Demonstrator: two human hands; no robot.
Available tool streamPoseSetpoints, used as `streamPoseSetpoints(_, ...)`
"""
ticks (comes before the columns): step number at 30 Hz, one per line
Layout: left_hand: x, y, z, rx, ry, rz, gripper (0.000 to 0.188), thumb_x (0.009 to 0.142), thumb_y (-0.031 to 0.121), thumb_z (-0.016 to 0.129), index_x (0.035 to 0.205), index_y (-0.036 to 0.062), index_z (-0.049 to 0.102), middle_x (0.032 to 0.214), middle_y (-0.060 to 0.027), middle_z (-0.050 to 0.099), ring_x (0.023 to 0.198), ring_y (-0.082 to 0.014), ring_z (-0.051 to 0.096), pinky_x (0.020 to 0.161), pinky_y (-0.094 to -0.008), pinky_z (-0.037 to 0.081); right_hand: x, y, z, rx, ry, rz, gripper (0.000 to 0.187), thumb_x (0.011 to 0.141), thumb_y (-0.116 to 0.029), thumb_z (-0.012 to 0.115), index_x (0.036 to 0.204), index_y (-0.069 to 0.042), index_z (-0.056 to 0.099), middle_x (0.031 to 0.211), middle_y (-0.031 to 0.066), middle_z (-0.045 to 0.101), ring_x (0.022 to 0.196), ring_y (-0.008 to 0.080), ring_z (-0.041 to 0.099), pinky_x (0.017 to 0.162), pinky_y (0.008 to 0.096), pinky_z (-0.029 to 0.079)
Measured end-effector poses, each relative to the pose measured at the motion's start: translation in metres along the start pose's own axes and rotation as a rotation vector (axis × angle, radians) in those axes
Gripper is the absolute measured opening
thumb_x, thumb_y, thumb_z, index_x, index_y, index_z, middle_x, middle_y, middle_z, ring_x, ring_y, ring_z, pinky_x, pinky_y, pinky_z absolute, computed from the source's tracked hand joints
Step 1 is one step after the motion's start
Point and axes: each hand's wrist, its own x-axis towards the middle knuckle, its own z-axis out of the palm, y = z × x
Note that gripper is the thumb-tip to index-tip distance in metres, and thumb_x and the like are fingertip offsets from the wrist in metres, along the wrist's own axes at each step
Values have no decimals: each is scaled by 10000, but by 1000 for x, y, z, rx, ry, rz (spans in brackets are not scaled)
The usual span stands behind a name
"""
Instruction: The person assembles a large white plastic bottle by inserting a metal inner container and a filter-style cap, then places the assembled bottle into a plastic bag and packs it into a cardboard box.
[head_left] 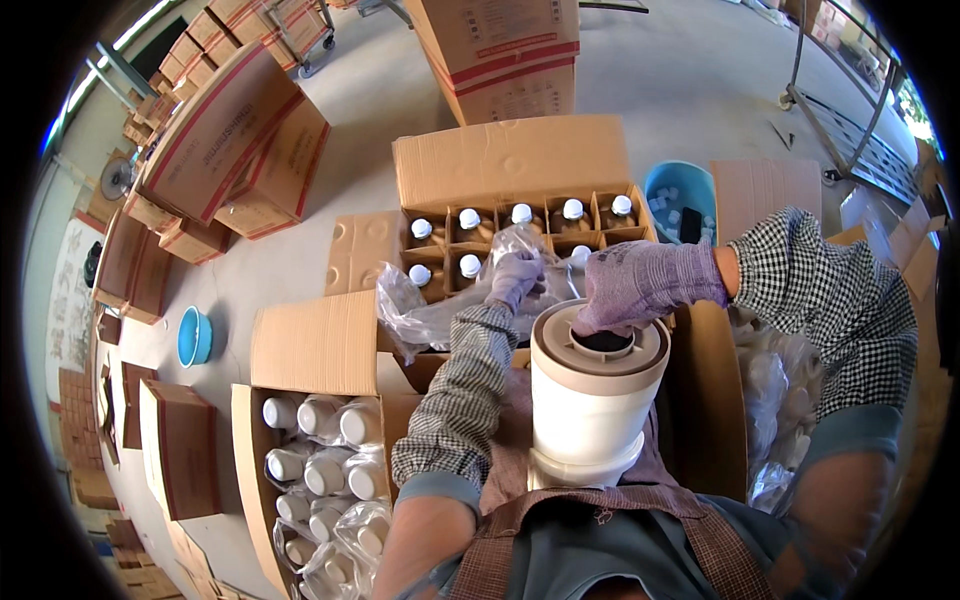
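White canister [590, 420] unbagged; right grip [645, 285] at lid [560, 362], closure unclear; left grip [516, 278] pinches clear bag [440, 318]. Capped bottles [522, 214] already in unclosed carton [515, 160].

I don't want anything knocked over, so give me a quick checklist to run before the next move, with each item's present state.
1. Left hand gripping the clear plastic: ok, it looks pinched.
2. Right hand firmly gripping the white container: cannot tell; it is at the top, fingers partly hidden.
3. White container's base well supported: cannot tell.
4. Visible bottles capped: ok, white caps on.
5. Divided carton free of loose plastic: not ok, some drapes over its near side.
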Motion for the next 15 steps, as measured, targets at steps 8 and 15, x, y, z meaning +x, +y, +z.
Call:
streamPoseSetpoints(8,-122,13,-61,-355,-171,437,153,942,72,634,1065,-5,682,956,-15,681,823,-95,633,759,-245,530,-20,24,19,96,236,-820,271,857,-33,633,1116,10,699,1057,172,681,1051,290,642,946,386,499)
streamPoseSetpoints(15,-168,-23,-90,-348,-61,533,242,880,35,591,1089,-40,688,983,-33,701,882,-110,646,811,-246,512,-2,16,3,65,21,-555,363,871,-76,668,1231,-34,686,1123,159,693,1133,290,619,995,399,486)
